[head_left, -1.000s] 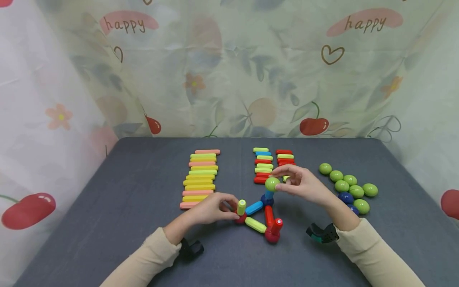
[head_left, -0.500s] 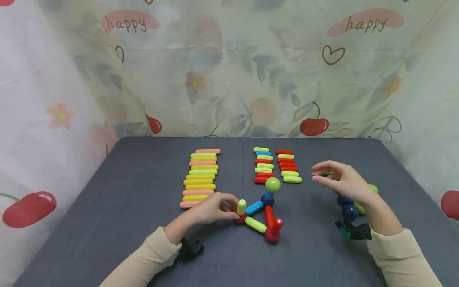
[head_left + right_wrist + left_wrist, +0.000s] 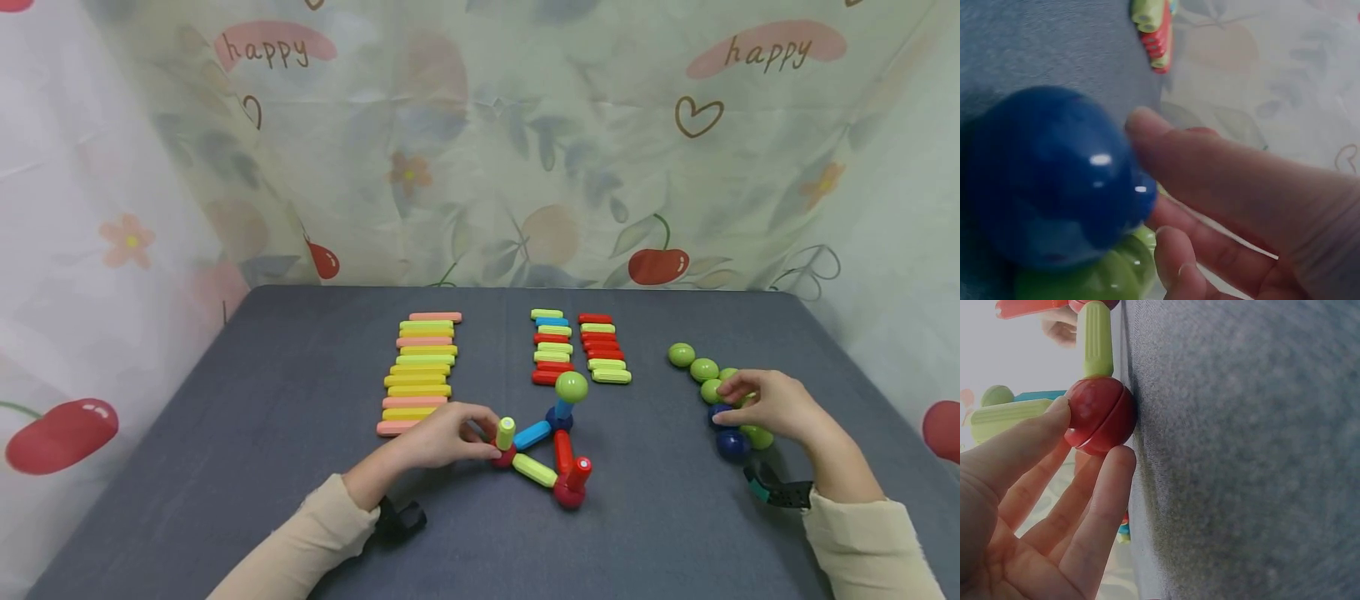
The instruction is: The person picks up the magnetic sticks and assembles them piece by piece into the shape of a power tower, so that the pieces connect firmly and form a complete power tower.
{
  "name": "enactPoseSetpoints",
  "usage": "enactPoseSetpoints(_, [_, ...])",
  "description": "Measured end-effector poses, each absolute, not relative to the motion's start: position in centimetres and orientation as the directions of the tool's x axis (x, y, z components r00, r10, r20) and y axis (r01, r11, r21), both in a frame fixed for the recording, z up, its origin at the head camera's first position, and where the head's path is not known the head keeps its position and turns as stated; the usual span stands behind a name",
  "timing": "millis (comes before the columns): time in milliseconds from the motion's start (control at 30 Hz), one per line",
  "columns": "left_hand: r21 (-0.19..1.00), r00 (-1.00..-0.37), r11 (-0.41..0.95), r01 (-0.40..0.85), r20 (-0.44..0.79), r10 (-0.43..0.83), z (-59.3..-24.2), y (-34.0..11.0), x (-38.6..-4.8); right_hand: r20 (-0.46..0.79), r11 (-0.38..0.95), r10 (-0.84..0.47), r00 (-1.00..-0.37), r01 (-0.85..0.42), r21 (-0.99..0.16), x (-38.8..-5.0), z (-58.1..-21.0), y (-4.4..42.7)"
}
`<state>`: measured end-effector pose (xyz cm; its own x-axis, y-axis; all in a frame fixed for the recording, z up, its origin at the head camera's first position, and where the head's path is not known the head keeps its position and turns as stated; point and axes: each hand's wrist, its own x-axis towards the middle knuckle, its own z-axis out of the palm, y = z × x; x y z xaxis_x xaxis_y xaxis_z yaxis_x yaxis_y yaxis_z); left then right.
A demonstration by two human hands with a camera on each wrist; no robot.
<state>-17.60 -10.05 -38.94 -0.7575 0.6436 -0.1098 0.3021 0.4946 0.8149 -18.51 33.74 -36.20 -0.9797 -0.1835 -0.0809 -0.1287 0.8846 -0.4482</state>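
My left hand (image 3: 450,435) pinches a red ball (image 3: 1104,415) at the left corner of a triangle of sticks and balls on the table. A yellow-green stick (image 3: 506,433) stands upright from that ball. A blue ball (image 3: 559,418) forms the far corner, its upright blue stick topped by a green ball (image 3: 572,387). The near corner is another red ball (image 3: 570,492) bearing an upright red stick (image 3: 580,472). My right hand (image 3: 776,407) is over the loose balls, thumb and fingers apart around a dark blue ball (image 3: 1145,199); contact is unclear. A nearer blue ball (image 3: 1047,181) fills the right wrist view.
Several loose green balls (image 3: 682,355) lie at the right. A column of long pink, yellow and green sticks (image 3: 417,369) lies left of centre. Two columns of short sticks (image 3: 553,348) lie behind the triangle. A patterned curtain (image 3: 480,150) hangs behind the table (image 3: 300,375).
My right hand has let go of the green ball, which stays atop the blue upright, and has moved right to the loose balls. My left hand keeps its grip.
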Motion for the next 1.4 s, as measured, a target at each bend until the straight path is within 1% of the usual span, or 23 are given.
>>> enactPoseSetpoints(200, [0.815,-0.759,0.496,0.300,-0.111,0.642,-38.8,-10.1,-17.5,-0.086,0.904,-0.167,-0.982,-0.118,-0.411,-18.6,-36.3,33.7])
enactPoseSetpoints(367, [0.820,-0.757,0.491,0.294,-0.114,0.644,-38.9,-10.1,-17.6,-0.054,0.888,-0.172,-0.984,-0.131,-0.442,-18.3,-35.6,32.9])
enactPoseSetpoints(433, [0.821,-0.755,0.488,0.295,-0.112,0.646,-38.9,-10.0,-17.6,-0.028,0.867,-0.191,-0.981,-0.155,-0.473,-18.0,-35.0,32.2])
enactPoseSetpoints(500, [0.821,-0.755,0.488,0.297,-0.112,0.646,-38.9,-10.1,-17.7,-0.004,0.824,-0.228,-0.974,-0.191,-0.533,-17.7,-34.2,31.3])
enactPoseSetpoints(600, [0.819,-0.753,0.488,0.302,-0.108,0.649,-39.0,-10.1,-17.7,0.043,0.715,-0.306,-0.951,-0.259,-0.649,-17.1,-33.4,29.8])
enactPoseSetpoints(667, [0.820,-0.753,0.487,0.302,-0.108,0.649,-39.0,-10.1,-17.7,0.066,0.618,-0.377,-0.924,-0.303,-0.726,-16.8,-33.0,28.7])
enactPoseSetpoints(767, [0.821,-0.751,0.484,0.301,-0.109,0.651,-39.1,-10.1,-17.7,0.080,0.492,-0.483,-0.872,-0.346,-0.799,-16.3,-32.8,27.0])
enactPoseSetpoints(900, [0.822,-0.749,0.483,0.302,-0.109,0.654,-39.1,-10.2,-17.8,0.090,0.315,-0.636,-0.766,-0.365,-0.876,-15.9,-32.8,24.8])
enactPoseSetpoints(1033, [0.821,-0.747,0.482,0.305,-0.109,0.656,-39.1,-10.2,-17.8,0.123,0.172,-0.740,-0.661,-0.364,-0.915,-15.8,-33.1,23.1])
enactPoseSetpoints(1133, [0.821,-0.745,0.480,0.309,-0.106,0.659,-39.1,-10.2,-17.8,0.114,0.155,-0.782,-0.613,-0.369,-0.917,-15.9,-33.5,22.0])
enactPoseSetpoints(1200, [0.821,-0.744,0.480,0.311,-0.104,0.660,-39.1,-10.2,-17.8,0.092,0.162,-0.797,-0.597,-0.359,-0.919,-15.9,-33.8,21.5])
enactPoseSetpoints(1400, [0.819,-0.743,0.480,0.315,-0.103,0.662,-39.2,-10.3,-17.8,0.038,0.179,-0.803,-0.595,-0.302,-0.936,-16.0,-34.3,21.0])
